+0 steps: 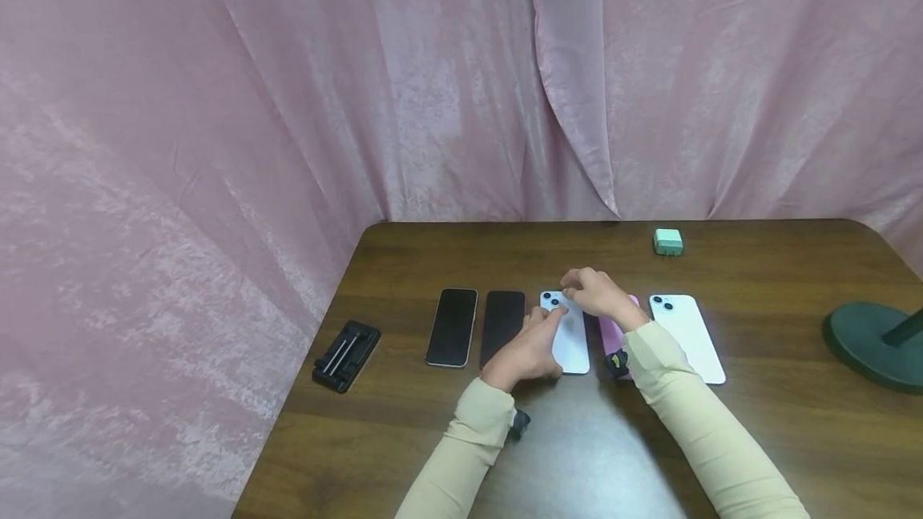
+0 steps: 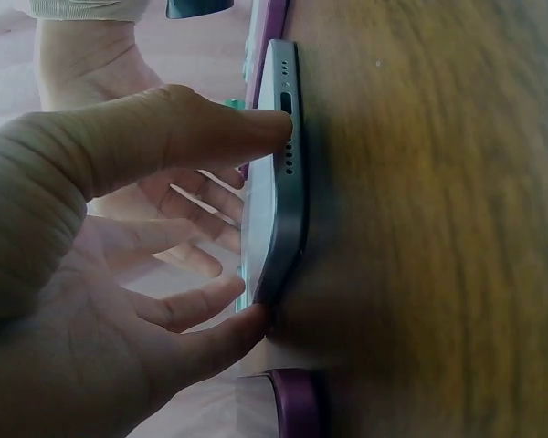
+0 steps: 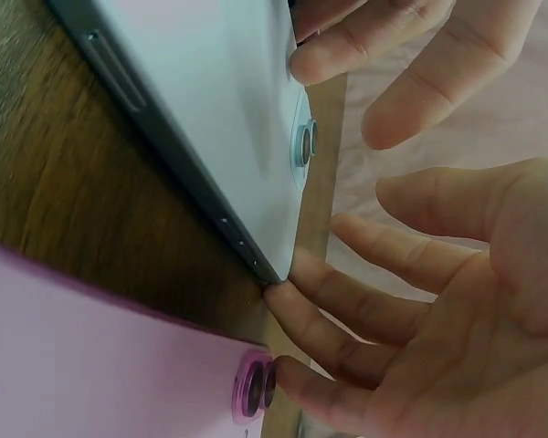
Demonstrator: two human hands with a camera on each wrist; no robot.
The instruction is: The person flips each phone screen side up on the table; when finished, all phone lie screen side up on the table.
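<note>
A light-blue phone [image 1: 572, 343] lies back up in the middle of a row of phones. My left hand [image 1: 530, 347] holds it at its lower left: the thumb [image 2: 265, 135] presses the bottom edge by the charging port, and fingers reach its left side. Around the top end is my right hand [image 1: 598, 293], fingers spread and fairly straight. In the right wrist view, its lower fingertips [image 3: 283, 297] are right at the top corner, beside the camera lenses [image 3: 301, 146]. Nothing is gripped in the right hand.
Left of it lie a dark phone [image 1: 503, 315] and a silver-edged phone [image 1: 452, 328], screens up. A pink phone [image 1: 611, 335] and a white phone [image 1: 688, 339] lie right. Farther out are a black tool case [image 1: 346, 356], a green charger [image 1: 667, 242] and a round green base [image 1: 868, 347].
</note>
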